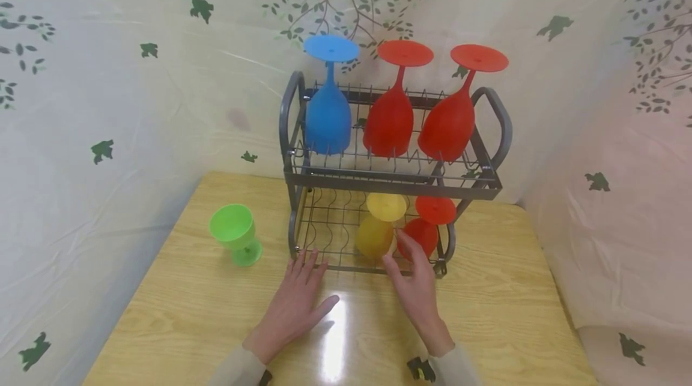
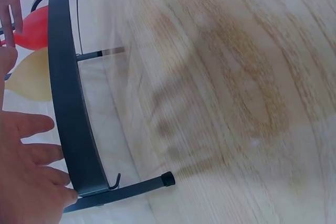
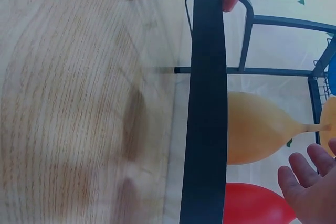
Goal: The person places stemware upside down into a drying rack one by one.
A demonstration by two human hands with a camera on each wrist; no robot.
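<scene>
My left hand (image 1: 294, 302) rests with spread fingers at the lower front bar of a two-tier black dish rack (image 1: 394, 184). In the left wrist view, its fingertips (image 2: 44, 153) lie right at that bar. My right hand (image 1: 420, 293) reaches toward the lower tier, thumb and forefinger apart beside an upside-down yellow goblet (image 1: 373, 239). The right wrist view shows its fingers (image 3: 302, 169) loosely bent and apart from the goblet's stem, holding nothing. Next to the yellow goblet, an inverted red goblet (image 1: 424, 236) stands at the right end, partly behind the right hand.
Upside down on the upper tier stand a blue goblet (image 1: 328, 119) and two red ones, the middle red goblet (image 1: 390, 122) and the right-hand red goblet (image 1: 449, 125), which leans. A green cup (image 1: 233, 230) is upright on the wooden table (image 1: 178, 308), left of the rack. Leaf-patterned cloth (image 1: 238, 74) hangs behind.
</scene>
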